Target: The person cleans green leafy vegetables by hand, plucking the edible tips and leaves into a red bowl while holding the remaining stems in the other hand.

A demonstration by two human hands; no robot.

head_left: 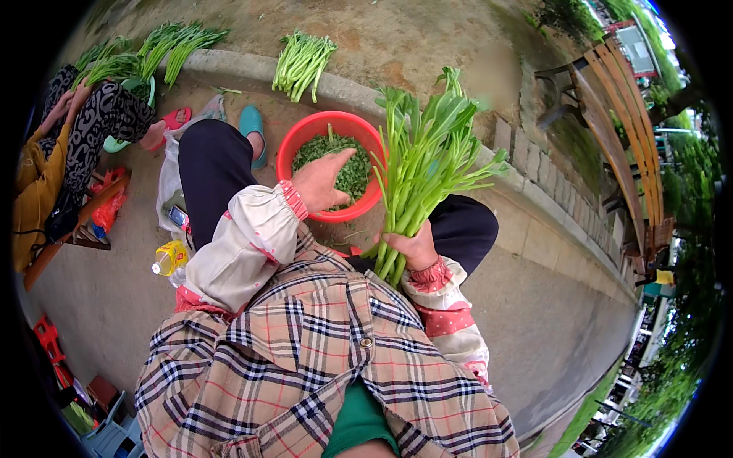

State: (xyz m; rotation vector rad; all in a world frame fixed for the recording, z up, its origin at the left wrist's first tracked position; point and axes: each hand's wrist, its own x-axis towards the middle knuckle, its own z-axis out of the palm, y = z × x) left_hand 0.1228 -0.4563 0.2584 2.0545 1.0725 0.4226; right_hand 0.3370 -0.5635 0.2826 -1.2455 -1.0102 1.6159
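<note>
A red plastic basin (286, 164) stands between my knees with small chopped-looking green leaves (353, 180) in it. Over its near left side is my left hand (322, 180), thumb and forefinger spread apart, with nothing visible in it. My right hand (414, 246) is wrapped round the lower stems of a bunch of leafy green stalks (424, 164). The stalks stand nearly upright just right of the basin, their leaves fanning up and to the right. I cannot make out whether my left fingertips touch the leaves in the basin.
A pile of trimmed stalks (303, 65) lies on the concrete curb (237, 67). At the left, a seated person (57, 153) holds more greens. A yellow-labelled bottle (171, 258) and a white plastic bag (169, 172) lie by my left leg. A wooden bench (622, 130) stands at right.
</note>
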